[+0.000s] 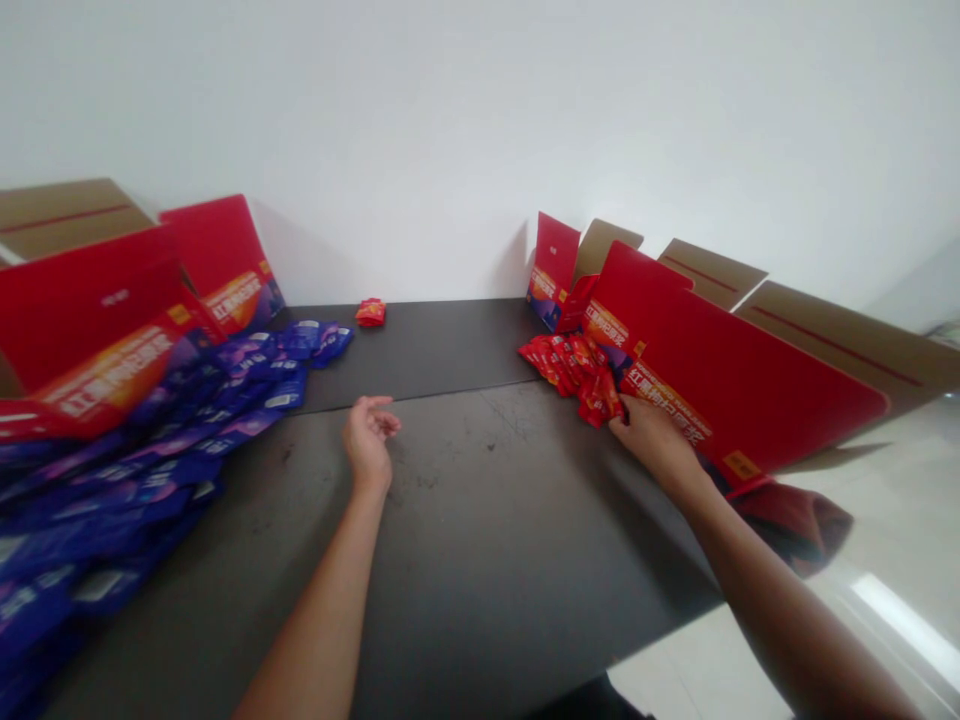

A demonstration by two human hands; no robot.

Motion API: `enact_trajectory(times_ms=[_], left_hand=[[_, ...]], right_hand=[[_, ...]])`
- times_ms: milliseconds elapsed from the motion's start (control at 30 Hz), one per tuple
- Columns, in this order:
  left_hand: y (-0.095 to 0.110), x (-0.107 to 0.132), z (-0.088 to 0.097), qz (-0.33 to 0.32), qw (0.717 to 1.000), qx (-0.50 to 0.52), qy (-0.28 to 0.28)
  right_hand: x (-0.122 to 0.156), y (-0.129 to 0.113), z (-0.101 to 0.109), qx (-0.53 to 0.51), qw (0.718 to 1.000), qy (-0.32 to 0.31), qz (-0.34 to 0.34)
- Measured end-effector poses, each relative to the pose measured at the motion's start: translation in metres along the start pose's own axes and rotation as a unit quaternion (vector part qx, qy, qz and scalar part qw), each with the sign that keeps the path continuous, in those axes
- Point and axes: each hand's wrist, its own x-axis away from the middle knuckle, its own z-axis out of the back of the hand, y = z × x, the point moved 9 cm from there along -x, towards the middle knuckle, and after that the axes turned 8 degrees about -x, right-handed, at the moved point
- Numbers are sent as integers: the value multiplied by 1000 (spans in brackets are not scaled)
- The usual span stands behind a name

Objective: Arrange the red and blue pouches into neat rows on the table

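Note:
My left hand [369, 440] is above the dark table, fingers loosely bent and apart, holding nothing. At the near end of a row of small red packets [562, 362], my right hand [649, 438] has its fingers closed on a red packet [601, 396]. The far side of that grip is partly hidden. Right beside this hand stands a large open red carton [720, 365] with printed lettering. Many blue packets [172, 440] lie overlapping to the left of my left hand.
Another open red carton [97, 320] stands behind the blue packets. One red packet [370, 312] lies near the wall [420, 150]. A smaller red box [555, 275] stands at the back right. The dark table [480, 560] ends at the right, above a pale floor [697, 660].

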Motion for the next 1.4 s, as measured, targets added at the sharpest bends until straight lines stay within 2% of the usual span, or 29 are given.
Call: enact_trajectory(times_ms=[167,233,300,400,533,600,667,767,867,1000,1167,1233,1300,1333,1400], left_hand=[[2,1,-1,-8,1000,-2,-1],[3,2,-1,-10,1000,-5,-3],[3,4,-4,-4,1000,-11,-18],[1,9,-16,21,996,-28,-77],[-5,17,-34,77,979,-52,-179],[-8,20,-38,101,970,-50,-216],[-10,21,-41,108,964,-38,-238],[-8,18,-40,80,967,-21,-241],[-6,14,-34,47,978,-1,-201],[-9,10,-29,49,986,11,-162],[-14,16,-37,108,970,55,-213],[-12,16,-38,112,966,67,-222],[-9,14,-37,103,968,82,-215],[-8,13,-35,99,969,92,-206],[-6,10,-32,91,973,109,-181]], right_hand=[[22,-11,41,6,995,94,26],[29,-32,56,-22,989,130,65],[31,-63,61,-71,980,137,123],[26,-127,44,-171,944,95,264],[21,-210,-5,-264,841,24,471],[17,-236,-30,-282,803,6,525],[12,-253,-48,-297,784,-1,546],[1,-265,-63,-326,776,-2,539],[-10,-269,-71,-358,776,-7,520],[-17,-270,-71,-404,764,-9,503],[-24,-275,-69,-458,772,-12,440],[-28,-270,-69,-500,777,2,383],[-35,-259,-75,-567,774,-3,280],[-36,-255,-84,-601,767,-34,222],[-32,-256,-106,-633,746,-153,142]])
